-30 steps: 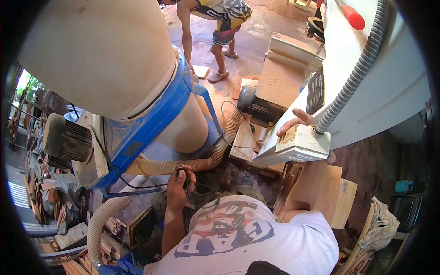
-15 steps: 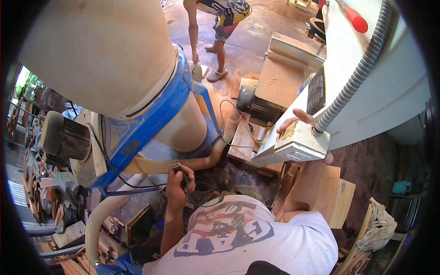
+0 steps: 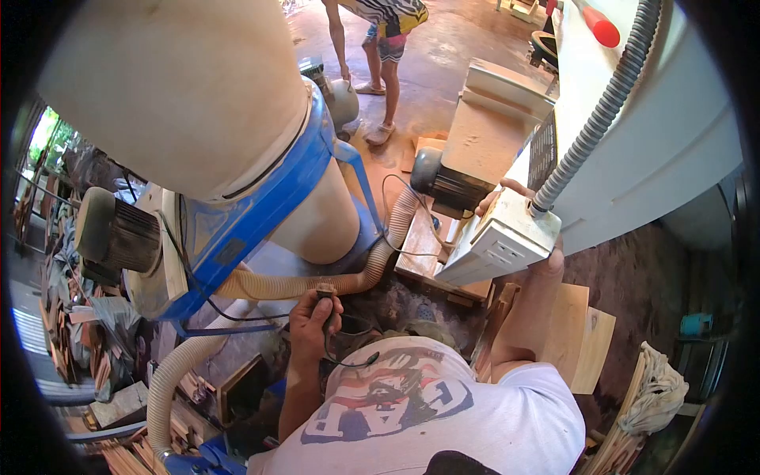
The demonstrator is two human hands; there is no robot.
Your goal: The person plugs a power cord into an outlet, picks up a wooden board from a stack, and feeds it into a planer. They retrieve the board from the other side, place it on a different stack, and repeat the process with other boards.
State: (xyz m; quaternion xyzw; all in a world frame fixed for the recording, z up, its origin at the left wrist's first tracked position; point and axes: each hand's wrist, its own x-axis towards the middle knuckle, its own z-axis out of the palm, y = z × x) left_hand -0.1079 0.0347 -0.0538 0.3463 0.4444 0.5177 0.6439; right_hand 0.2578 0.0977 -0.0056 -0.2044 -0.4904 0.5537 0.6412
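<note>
My left hand (image 3: pixel 313 318), in front of the shirt, is closed on a small dark plug (image 3: pixel 324 293) with a dark cable hanging below it. My right hand (image 3: pixel 554 260) is wrapped round a white box (image 3: pixel 518 226) with sockets on its near face. Its fingertips show at the box's far edge, and part of the hand is hidden behind the box. A grey corrugated conduit (image 3: pixel 598 119) enters the box's top, beside a large white machine body (image 3: pixel 633 166).
A blue-framed dust collector (image 3: pixel 253 229) with a beige hose (image 3: pixel 301 285) stands left. A motor (image 3: pixel 451 182) and dusty machine table (image 3: pixel 487 134) are ahead. Another person (image 3: pixel 384 55) bends over at the back. Boards (image 3: pixel 564 324) lie right; scrap wood (image 3: pixel 79 332) lies far left.
My left hand has turned, lifting the plug into clearer view, and its cable has swung. My right fingers have slid back from the box's top to its far edge. The other person's legs have shifted.
</note>
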